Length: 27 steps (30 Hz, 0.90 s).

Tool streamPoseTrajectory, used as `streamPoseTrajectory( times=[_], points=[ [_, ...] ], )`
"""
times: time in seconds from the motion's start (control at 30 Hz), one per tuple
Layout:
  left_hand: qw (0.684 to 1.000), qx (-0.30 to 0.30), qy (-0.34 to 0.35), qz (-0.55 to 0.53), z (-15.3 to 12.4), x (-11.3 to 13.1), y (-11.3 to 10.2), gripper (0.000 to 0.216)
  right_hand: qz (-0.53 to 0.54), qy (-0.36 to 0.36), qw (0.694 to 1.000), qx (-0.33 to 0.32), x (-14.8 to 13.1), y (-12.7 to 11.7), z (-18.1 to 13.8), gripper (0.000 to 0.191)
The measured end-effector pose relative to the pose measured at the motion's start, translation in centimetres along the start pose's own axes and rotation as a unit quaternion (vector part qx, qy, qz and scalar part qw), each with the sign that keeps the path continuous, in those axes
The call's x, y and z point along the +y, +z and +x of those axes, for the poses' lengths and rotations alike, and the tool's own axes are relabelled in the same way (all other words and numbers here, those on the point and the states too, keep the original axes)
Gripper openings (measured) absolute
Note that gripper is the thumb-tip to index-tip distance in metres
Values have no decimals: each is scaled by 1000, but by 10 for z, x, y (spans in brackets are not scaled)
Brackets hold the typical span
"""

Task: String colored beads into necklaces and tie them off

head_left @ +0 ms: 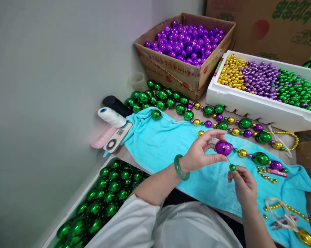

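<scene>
My left hand (198, 154), with a green bangle (182, 167) on the wrist, holds a large shiny purple bead (223, 148) between thumb and fingers. Just below, my right hand (244, 187) pinches a small green bead (232, 167). A thin dark needle or wire runs between the two beads. To the right of the purple bead, a strand continues with a gold bead (242, 153), a big green bead (260, 158) and another purple bead (276, 165). Both hands are above a turquoise towel (165, 141).
A cardboard box (168, 69) of purple beads stands behind, beside a white foam box (256, 105) of gold, purple and green beads. Finished-looking strands (245, 123) lie before it. Large green beads (114, 186) fill a tray at left. Pliers (284, 222) lie at lower right; a thread spool (111, 117) at left.
</scene>
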State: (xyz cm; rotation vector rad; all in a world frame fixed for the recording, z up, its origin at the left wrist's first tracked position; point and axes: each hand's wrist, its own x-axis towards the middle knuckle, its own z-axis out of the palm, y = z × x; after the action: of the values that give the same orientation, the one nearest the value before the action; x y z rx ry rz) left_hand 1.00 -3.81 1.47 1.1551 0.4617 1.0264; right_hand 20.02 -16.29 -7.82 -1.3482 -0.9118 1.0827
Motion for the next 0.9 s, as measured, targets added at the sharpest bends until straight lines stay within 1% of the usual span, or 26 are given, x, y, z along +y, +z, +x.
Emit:
streamPoseTrajectory(
  times=[0.1,0.2,0.3,0.4,0.5,0.57,0.7,0.8,0.9],
  points=[
    [1000,23,-9,-13,-1,-1,2,61,27,11,1000,-4,0,5,-2,11],
    [999,51,-3,4,-2,-2,3,59,33,16,999,-10,0,7,-3,10],
    [998,51,14,40,-2,-2,3,61,6,2,1000,-3,0,6,-3,9],
    [996,44,16,75,-2,0,2,62,-41,-25,999,19,-3,4,-1,9],
    [987,60,40,141,-2,2,1,61,-69,-48,996,40,-8,4,1,10],
    [982,66,54,167,-3,2,1,61,-73,-53,995,43,-10,5,2,10],
    [985,60,57,152,-4,-2,2,63,-73,-50,995,38,-9,5,1,9],
    [985,69,64,147,-4,-5,1,64,-64,-48,996,35,-6,3,0,8],
    [988,75,56,125,-3,-8,0,65,-57,-43,997,31,-6,1,0,8]
  ],
)
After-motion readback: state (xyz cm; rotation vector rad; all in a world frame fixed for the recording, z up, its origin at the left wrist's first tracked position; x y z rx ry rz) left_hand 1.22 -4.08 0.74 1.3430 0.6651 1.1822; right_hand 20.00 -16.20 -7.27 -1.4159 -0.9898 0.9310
